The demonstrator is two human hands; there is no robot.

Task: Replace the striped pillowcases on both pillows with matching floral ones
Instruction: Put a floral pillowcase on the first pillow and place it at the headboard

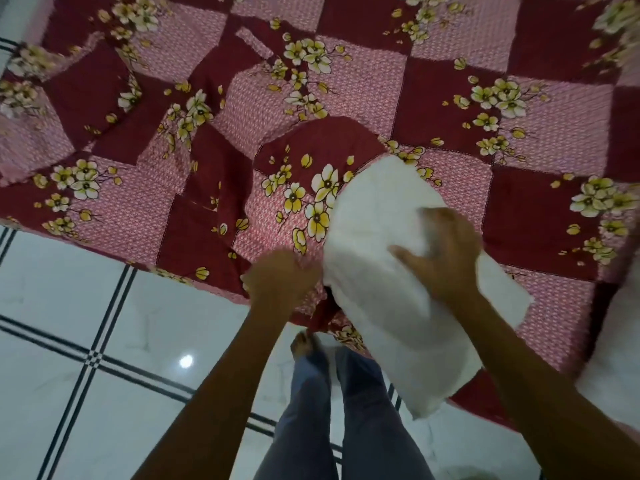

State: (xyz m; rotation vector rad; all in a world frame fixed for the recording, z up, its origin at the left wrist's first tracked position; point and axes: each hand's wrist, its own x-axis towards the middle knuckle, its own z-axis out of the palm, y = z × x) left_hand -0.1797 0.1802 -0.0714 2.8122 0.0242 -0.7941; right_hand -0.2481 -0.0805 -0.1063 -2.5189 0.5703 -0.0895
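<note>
Floral pillowcase [304,188] lies at the centre of the head view, on a bed sheet [519,216] of the same maroon and pink check. Its mouth faces the lower edge of the bed. A white pillow [377,289] slants from centre to lower right, with its upper end against the case's mouth. The left hand [280,278] is clenched on the case's rim at lower centre. The right hand [440,258], blurred, digs spread, bent fingers into the pillow. Blue trousers [311,410] stand on the white tiled floor [69,306] below.
</note>
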